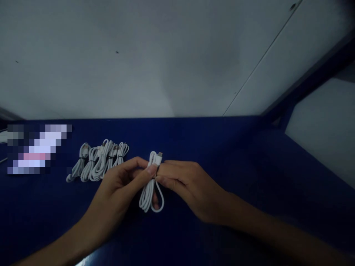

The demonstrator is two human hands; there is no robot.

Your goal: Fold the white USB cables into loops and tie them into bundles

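Note:
A coiled white cable (148,194) is held upright over the blue table, its metal plug pointing up at the top. My left hand (122,183) pinches the coil at its middle, with the thumb in front and some fingers behind it. From the right, my right hand (191,184) has its thumb and forefinger closed at the dark tie (156,170) round the coil's middle. Part of the tie is hidden by the fingers. The coil's loops hang down below both hands.
Several coiled white cables (100,164) with dark ties lie in a row left of my hands. Farther left is a pixelated bright object (41,151). The blue table (172,136) meets a pale wall (138,74) behind. A blue frame bar (307,81) slants at the right.

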